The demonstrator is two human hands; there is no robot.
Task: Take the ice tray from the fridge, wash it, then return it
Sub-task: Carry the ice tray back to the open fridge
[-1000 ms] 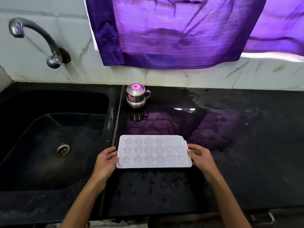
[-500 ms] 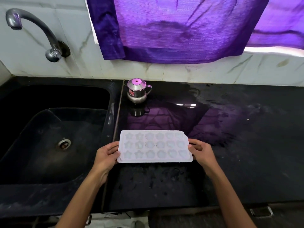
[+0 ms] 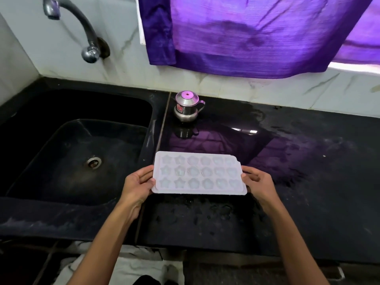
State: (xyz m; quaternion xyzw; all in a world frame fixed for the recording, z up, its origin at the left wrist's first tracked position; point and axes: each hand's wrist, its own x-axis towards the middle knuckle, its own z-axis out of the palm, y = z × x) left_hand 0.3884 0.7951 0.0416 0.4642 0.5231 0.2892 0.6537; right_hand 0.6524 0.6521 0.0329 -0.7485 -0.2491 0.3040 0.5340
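Over black counter [image 3: 308,202], left hand [image 3: 137,185] and right hand [image 3: 258,183] grip ice tray [image 3: 198,173] ends, level.

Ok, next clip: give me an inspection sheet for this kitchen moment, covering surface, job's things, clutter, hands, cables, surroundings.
Surface: black counter, wet patches and droplets.
Job's things: ice tray, star and flower moulds facing up, held level over the counter beside the sink.
Clutter: small steel pot with lid, by the wall.
Hands: left hand grips the tray's left end; right hand grips its right end.
Cables: nothing seen.
Surroundings: tap, no water seen running; purple curtain; marble wall tiles.
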